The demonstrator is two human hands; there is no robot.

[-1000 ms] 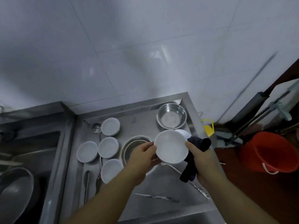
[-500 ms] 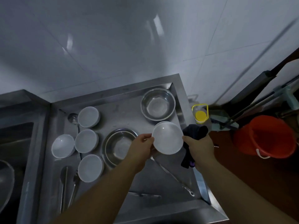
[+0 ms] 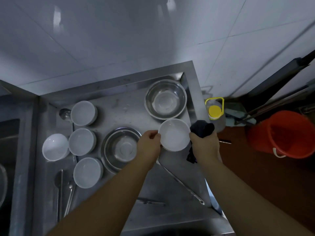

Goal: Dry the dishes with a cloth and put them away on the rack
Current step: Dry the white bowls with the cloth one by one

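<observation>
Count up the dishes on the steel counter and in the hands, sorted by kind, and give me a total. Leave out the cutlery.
Round white ceramic bowls: 5, four on the counter and one held between the left hand and the right hand, which also grips a dark cloth.
Round stainless steel bowls: 2.
Total: 7

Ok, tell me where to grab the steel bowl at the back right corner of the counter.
Pinch the steel bowl by its near rim, coming from above. It sits upright and open, walls hem in its far and right sides, and the white bowl held nearby crowds the front.
</observation>
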